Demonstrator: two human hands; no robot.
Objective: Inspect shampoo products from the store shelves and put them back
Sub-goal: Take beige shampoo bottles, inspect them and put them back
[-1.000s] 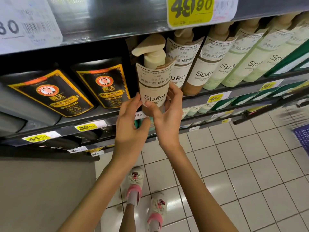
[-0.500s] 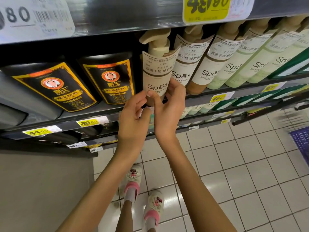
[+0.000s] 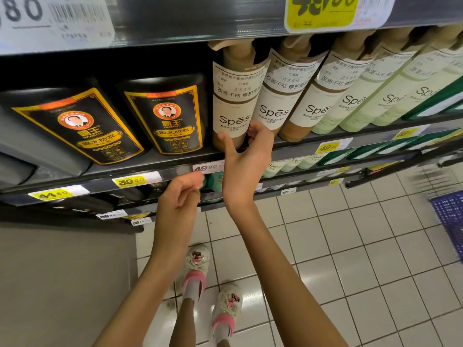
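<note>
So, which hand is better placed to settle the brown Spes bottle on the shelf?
Probably the right. The right hand has thumb and fingers at the base of the brown Spes bottle; the left hand hangs below the shelf edge, loosely curled, holding nothing.

Two forearms run up from the btm edge toward mid-frame, both bare right down to where the pic cuts them off. Left hand (image 3: pixel 179 199) and right hand (image 3: pixel 246 156) are bare as well.

Lower ctr, between the arms, are two bare shins. Left shoe (image 3: pixel 198 264) and right shoe (image 3: pixel 229 303) match: chunky cream-white sneakers w/ rounded toes. Each has a broad pink strap over the instep and a small pink-and-dark trim piece on the upper, too blurry to make out. Left sock (image 3: pixel 192 288) and right sock (image 3: pixel 222 330) are pale grey-white, showing approx ankle-high above the straps.
</note>
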